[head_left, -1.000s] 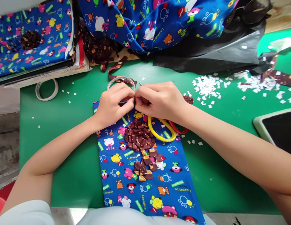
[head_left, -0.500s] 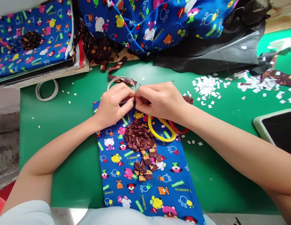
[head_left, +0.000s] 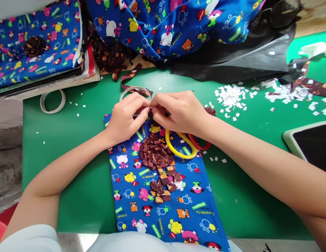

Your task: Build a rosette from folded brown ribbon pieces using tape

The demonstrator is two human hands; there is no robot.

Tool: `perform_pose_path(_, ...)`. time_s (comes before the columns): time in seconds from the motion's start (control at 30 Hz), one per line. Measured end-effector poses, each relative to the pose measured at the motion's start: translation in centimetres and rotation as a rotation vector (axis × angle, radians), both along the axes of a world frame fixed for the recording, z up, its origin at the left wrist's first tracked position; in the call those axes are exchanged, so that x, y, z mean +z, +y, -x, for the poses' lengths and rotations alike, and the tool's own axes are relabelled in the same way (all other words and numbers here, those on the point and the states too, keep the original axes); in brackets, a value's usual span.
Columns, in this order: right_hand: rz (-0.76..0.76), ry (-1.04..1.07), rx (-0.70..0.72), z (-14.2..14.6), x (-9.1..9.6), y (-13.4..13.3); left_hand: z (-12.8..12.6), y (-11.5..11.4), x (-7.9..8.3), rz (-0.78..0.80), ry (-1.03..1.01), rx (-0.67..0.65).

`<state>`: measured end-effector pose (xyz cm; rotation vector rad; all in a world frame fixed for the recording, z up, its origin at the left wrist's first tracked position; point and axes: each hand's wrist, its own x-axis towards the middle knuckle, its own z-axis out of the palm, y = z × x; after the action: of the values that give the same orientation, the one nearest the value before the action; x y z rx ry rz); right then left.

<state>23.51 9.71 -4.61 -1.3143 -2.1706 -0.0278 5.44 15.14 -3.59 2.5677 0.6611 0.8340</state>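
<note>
My left hand (head_left: pixel 130 117) and my right hand (head_left: pixel 176 110) meet fingertip to fingertip above the far end of a blue cartoon-print cloth (head_left: pixel 134 213). Both are pinched closed; whatever small thing lies between the fingertips is too hidden to name. Just behind my left hand, a clear tape ring (head_left: pixel 136 88) shows partly. Scissors with a yellow handle loop (head_left: pixel 188 155) and a red one (head_left: pixel 202 147) lie under my right hand, their blades hidden. Nearer me on the cloth sits a heap of small brown-and-orange cut pieces (head_left: pixel 156 154).
White paper bits (head_left: pixel 232 96) are scattered on the green table (head_left: pixel 81 189). A second tape roll (head_left: pixel 52 101) lies at left, below stacked papers (head_left: pixel 81 75) topped with printed cloth. A black sheet (head_left: pixel 231 63) is at the back; a phone-like device (head_left: pixel 310 143) lies right.
The hands stay pinched together in nearly the same place, with only a slight shift of the fingertips. The cloth, scissors and cut pieces have not moved.
</note>
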Motion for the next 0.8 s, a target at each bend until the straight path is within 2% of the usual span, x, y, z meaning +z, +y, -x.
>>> perform_pose_path(0.8,0.101,0.013,0.014,-0.07,0.22,0.05,0.00,-0.33,0.46,0.125,-0.046,0.078)
